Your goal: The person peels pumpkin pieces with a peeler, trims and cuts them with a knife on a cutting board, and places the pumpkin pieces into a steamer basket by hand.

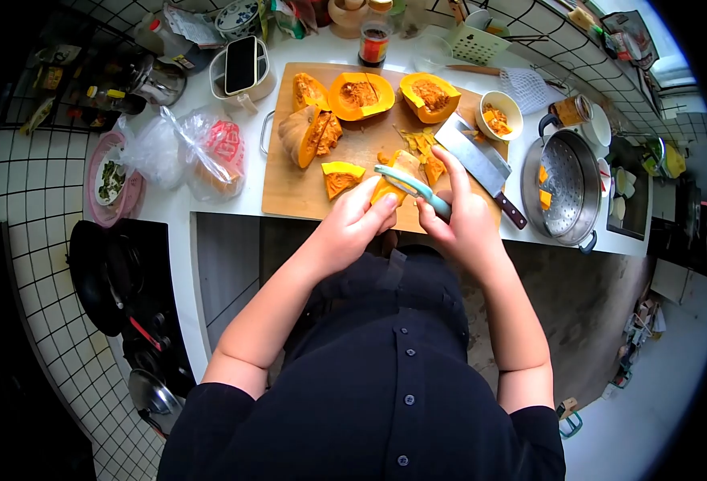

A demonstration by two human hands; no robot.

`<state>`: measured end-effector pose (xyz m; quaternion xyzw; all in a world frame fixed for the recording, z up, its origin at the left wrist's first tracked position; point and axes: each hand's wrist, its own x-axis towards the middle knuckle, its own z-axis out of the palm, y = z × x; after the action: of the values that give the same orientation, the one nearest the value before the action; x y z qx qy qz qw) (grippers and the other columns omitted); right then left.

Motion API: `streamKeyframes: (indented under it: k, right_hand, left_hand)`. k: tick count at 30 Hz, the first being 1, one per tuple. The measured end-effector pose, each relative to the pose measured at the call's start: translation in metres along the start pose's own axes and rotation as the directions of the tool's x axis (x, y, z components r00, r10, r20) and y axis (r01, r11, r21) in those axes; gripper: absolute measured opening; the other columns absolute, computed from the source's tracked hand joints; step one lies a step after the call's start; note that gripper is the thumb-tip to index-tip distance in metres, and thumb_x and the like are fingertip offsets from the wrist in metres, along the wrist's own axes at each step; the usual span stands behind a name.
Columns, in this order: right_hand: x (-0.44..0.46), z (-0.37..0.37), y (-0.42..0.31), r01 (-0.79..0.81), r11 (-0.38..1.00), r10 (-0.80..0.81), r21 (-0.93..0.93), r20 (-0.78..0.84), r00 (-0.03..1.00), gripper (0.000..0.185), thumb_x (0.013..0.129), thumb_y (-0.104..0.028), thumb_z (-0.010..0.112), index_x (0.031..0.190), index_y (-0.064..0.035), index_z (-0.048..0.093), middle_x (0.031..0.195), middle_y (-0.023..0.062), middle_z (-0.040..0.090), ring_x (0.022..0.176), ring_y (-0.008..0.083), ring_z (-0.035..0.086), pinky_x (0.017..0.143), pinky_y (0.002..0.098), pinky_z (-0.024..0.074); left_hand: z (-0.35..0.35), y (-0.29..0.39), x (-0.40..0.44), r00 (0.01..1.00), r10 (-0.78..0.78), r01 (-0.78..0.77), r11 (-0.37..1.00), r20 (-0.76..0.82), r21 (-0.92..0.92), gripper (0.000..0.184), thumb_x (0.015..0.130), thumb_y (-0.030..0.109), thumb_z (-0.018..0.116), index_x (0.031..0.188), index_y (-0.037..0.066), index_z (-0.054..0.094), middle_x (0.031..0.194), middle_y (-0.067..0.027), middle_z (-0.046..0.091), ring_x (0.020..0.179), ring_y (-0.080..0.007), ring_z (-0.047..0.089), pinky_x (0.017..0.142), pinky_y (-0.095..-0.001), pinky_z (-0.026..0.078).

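Observation:
My left hand [359, 223] grips a pumpkin piece [385, 191] above the near edge of the wooden cutting board [289, 192]. In my right hand [464, 216] is a light-green vegetable peeler [423, 191], its head against the piece and its handle partly hidden by my fingers. My right index finger points outward along the board. Peel scraps [419, 143] lie just beyond my hands. A pumpkin wedge [341, 179] rests left of them, and larger pumpkin chunks [361, 96] with seeds and pulp stand along the back. To the right lies a cleaver [475, 160], blade flat on the board.
A bowl of pumpkin scraps [499, 115] sits at the board's right corner. Farther right, a steamer pot [570, 180] holds a few pumpkin pieces. Plastic bags [209, 156] and a container with a phone [242, 67] are on the left. A jar [374, 40] stands behind the board.

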<state>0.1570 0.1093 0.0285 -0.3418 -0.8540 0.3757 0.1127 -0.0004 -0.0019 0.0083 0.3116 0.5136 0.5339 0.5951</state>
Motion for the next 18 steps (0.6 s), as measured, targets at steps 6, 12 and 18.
streamKeyframes:
  k: [6, 12, 18]
  right_hand:
    - [0.008, -0.008, 0.003, 0.115, 0.991, -0.113, -0.073, 0.039, 0.993, 0.048, 0.082, -0.021, 0.063, 0.123, -0.0022, 0.048, 0.059, 0.0148, 0.057, 0.057, 0.0331, 0.061, 0.054, 0.0419, 0.0483]
    - [0.008, -0.003, -0.001, 0.24, 0.966, -0.239, -0.1, 0.027, 0.971, 0.023, 0.084, -0.021, 0.062, 0.096, -0.003, 0.054, 0.063, 0.0165, 0.059, 0.06, 0.0336, 0.061, 0.054, 0.0419, 0.0483]
    - [0.008, -0.005, -0.009, 0.247, 0.952, -0.238, -0.18, 0.073, 0.969, 0.022, 0.085, -0.019, 0.062, 0.096, -0.0029, 0.052, 0.064, 0.0155, 0.059, 0.059, 0.0327, 0.061, 0.054, 0.0402, 0.0484]
  left_hand:
    - [-0.007, 0.013, 0.003, 0.982, -0.112, 0.134, 0.981, 0.149, -0.143, 0.025, 0.098, 0.024, 0.045, 0.111, 0.003, 0.049, 0.072, -0.0007, 0.053, 0.055, -0.0035, 0.038, 0.05, -0.0184, 0.032]
    - [-0.021, -0.001, 0.016, 0.943, -0.061, 0.183, 0.915, 0.326, -0.359, 0.022, 0.093, 0.018, 0.049, 0.109, 0.002, 0.052, 0.076, -0.0099, 0.061, 0.052, -0.0057, 0.04, 0.046, -0.0197, 0.036]
    - [-0.021, -0.004, 0.021, 0.908, -0.14, 0.243, 0.944, 0.395, -0.224, 0.026, 0.096, 0.025, 0.048, 0.093, 0.001, 0.058, 0.067, -0.0035, 0.055, 0.049, -0.0052, 0.04, 0.044, -0.019, 0.032]
